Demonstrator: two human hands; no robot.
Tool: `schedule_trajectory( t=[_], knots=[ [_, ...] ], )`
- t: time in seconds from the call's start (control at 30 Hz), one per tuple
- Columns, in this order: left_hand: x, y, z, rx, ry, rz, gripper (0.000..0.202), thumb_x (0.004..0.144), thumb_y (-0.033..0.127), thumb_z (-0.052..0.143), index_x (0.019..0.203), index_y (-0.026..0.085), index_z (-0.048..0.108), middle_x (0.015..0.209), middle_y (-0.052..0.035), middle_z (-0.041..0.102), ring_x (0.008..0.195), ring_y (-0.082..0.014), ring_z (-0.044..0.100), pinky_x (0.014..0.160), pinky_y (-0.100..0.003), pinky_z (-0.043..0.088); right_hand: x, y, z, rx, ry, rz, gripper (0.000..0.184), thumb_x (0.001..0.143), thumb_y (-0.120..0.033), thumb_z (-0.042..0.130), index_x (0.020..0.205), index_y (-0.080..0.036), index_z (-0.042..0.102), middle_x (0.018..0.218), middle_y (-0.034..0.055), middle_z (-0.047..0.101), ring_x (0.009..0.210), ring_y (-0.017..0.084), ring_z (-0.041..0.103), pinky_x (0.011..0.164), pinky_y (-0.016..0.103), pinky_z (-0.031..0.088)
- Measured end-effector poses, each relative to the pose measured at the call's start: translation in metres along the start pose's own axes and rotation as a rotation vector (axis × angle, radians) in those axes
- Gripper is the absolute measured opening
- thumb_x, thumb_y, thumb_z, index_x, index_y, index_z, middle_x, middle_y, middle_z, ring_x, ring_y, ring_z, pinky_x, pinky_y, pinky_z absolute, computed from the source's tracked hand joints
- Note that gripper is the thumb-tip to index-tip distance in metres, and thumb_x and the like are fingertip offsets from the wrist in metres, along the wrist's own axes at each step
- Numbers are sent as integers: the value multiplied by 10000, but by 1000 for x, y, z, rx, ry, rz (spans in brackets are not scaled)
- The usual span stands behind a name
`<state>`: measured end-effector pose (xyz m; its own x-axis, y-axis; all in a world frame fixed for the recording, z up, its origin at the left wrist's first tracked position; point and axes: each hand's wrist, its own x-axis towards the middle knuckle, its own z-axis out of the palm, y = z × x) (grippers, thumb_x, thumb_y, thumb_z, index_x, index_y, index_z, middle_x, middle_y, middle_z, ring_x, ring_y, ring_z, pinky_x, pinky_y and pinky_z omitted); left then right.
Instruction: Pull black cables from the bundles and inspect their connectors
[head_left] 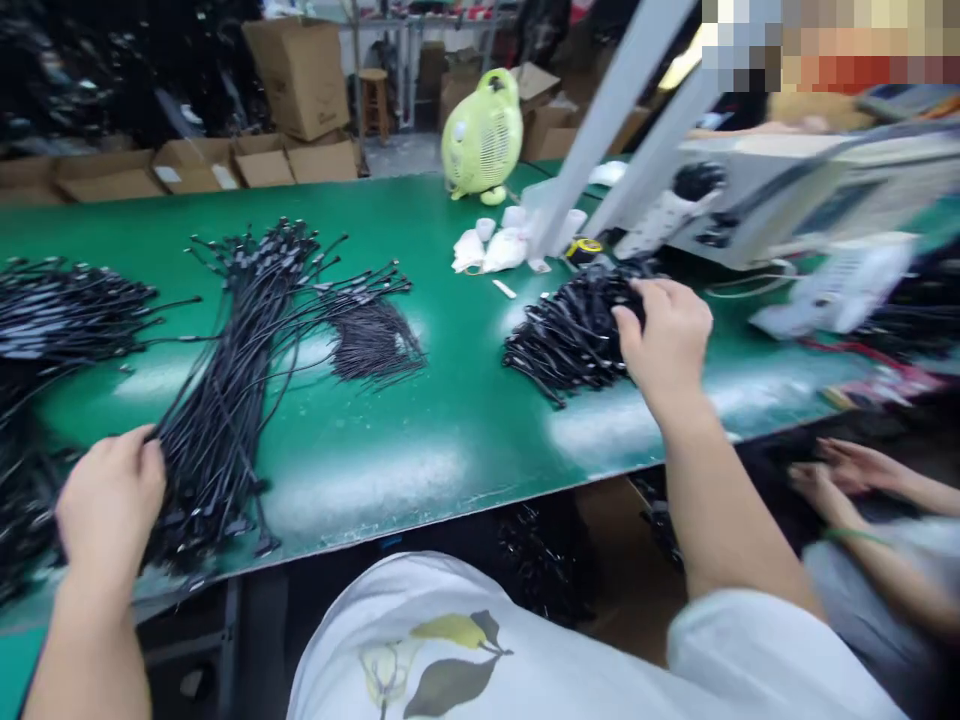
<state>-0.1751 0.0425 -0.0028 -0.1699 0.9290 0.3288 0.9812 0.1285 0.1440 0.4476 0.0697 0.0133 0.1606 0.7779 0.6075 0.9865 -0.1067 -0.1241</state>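
Note:
My left hand [112, 500] is closed at the near left edge of a long bundle of black cables [240, 370], gripping some at its side; its fingertips are partly hidden. My right hand [667, 340] reaches over a heap of short black cables [574, 335], thumb and fingers curled onto its right end. Between the two lies a small bunch of thin black ties [375, 340], partly under the long cables' connector ends. Another pile of black cables [60, 310] lies at the far left.
The green table [442, 440] carries a light green fan [484, 135], white cups [510, 235], a yellow-black tape measure [583, 250] and a beige machine [757, 190]. Slanted white posts [600, 130] rise behind the heap. A co-worker's hands [847, 480] are at right. Cardboard boxes [300, 80] stand beyond.

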Motion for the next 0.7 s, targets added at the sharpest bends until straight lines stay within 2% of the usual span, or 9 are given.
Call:
schedule_trajectory(
  t=[0.13, 0.23, 0.3, 0.37, 0.43, 0.47, 0.57, 0.63, 0.7],
  knots=[
    [5, 17, -15, -319, 37, 20, 309, 878, 349, 480, 1014, 175, 696, 1002, -71, 682, 972, -226, 607, 901, -354, 457, -30, -76, 23, 458, -223, -330, 298, 955, -355, 471, 1084, -177, 672, 1121, 151, 638, 1086, 290, 592, 968, 461, 468],
    [0, 30, -34, -695, 19, -170, 373, 886, 359, 502, 1143, 144, 665, 838, -41, 660, 642, -125, 556, 667, -266, 472, -43, -149, 40, 742, -465, -476, 291, 942, -328, 487, 1173, -210, 619, 1138, 116, 618, 956, 245, 648, 875, 448, 541],
    [-15, 49, -52, -907, -135, -159, 419, 900, 375, 515, 1246, 166, 624, 771, -10, 625, 551, -91, 481, 563, -230, 424, -46, -204, 42, 874, -557, -547, 409, 935, -282, 504, 1339, -211, 496, 1204, 128, 577, 879, 207, 656, 829, 420, 567],
    [-39, 72, -70, -1054, -381, -87, 463, 906, 355, 533, 1344, 206, 560, 770, 2, 611, 531, -75, 457, 529, -215, 405, -44, -262, 39, 967, -571, -631, 538, 928, -245, 524, 1442, -216, 365, 1323, 156, 494, 883, 181, 650, 829, 394, 572],
    [-66, 87, -88, -1152, -593, -21, 514, 922, 314, 526, 1430, 260, 466, 793, 8, 603, 517, -61, 450, 521, -208, 402, -36, -319, 39, 990, -553, -773, 538, 916, -228, 561, 1426, -223, 389, 1405, 160, 426, 939, 175, 642, 852, 373, 564],
    [-80, 89, -96, -1186, -670, -1, 529, 929, 299, 522, 1450, 288, 435, 812, 7, 602, 512, -54, 451, 522, -206, 404, -30, -345, 42, 957, -550, -874, 457, 907, -218, 583, 1352, -217, 481, 1375, 143, 466, 967, 182, 636, 863, 366, 558],
    [-109, 64, -110, -1275, -680, -78, 546, 934, 290, 539, 1460, 346, 404, 886, -7, 609, 504, -39, 465, 503, -198, 401, 8, -404, 52, 830, -523, -1033, 123, 894, -130, 570, 961, -178, 660, 1011, 79, 644, 914, 192, 635, 827, 343, 553],
    [-115, 31, -112, -1338, -502, -238, 532, 921, 287, 572, 1436, 322, 444, 860, -10, 614, 510, -42, 480, 494, -187, 404, 44, -423, 49, 850, -402, -951, 186, 916, -76, 483, 884, -162, 644, 957, 89, 643, 969, 198, 609, 888, 368, 525],
    [-114, -1, -107, -1438, -295, -415, 415, 879, 272, 637, 1288, 220, 597, 720, 8, 587, 491, -39, 464, 482, -164, 400, 79, -427, 33, 960, -114, -801, 200, 950, -104, 438, 922, -171, 625, 1061, 108, 627, 1096, 202, 548, 995, 404, 461]
  ],
)
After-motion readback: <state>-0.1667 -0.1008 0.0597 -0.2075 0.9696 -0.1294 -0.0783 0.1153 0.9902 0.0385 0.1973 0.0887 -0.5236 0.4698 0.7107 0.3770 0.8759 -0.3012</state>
